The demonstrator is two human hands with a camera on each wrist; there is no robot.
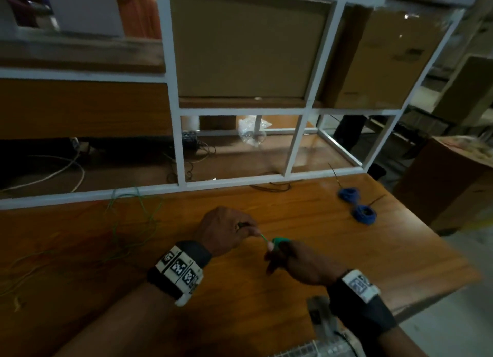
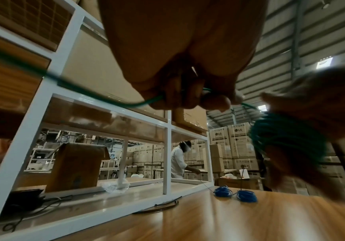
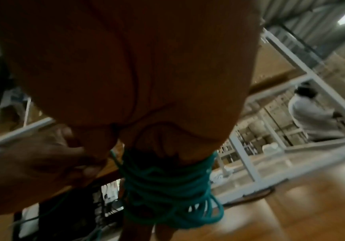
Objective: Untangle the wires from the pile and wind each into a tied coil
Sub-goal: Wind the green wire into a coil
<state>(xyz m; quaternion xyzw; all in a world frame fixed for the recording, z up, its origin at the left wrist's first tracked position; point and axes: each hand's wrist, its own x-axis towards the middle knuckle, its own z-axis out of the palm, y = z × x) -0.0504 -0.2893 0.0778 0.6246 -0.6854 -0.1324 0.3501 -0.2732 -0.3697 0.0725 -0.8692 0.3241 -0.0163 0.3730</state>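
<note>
head view has us at the wooden table (image 1: 320, 263), both hands up off it. our left hand (image 1: 226, 230) pinches the green wire (image 1: 262, 236) between curled fingertips, and the short stretch runs taut across to our right hand (image 1: 296, 260). right wrist view shows that hand's fingers (image 3: 163, 146) straight-ish with the green coil (image 3: 167, 192) wrapped round them in lots of turns, not really gripping it. the loose rest of the green wire lies sprawled on the table at the left (image 1: 133, 223). two blue coils (image 1: 357, 206) sit at the far right, just beside each other, near the white frame (image 1: 186, 187). a thin dark wire (image 1: 274, 187) lies by the frame.
</note>
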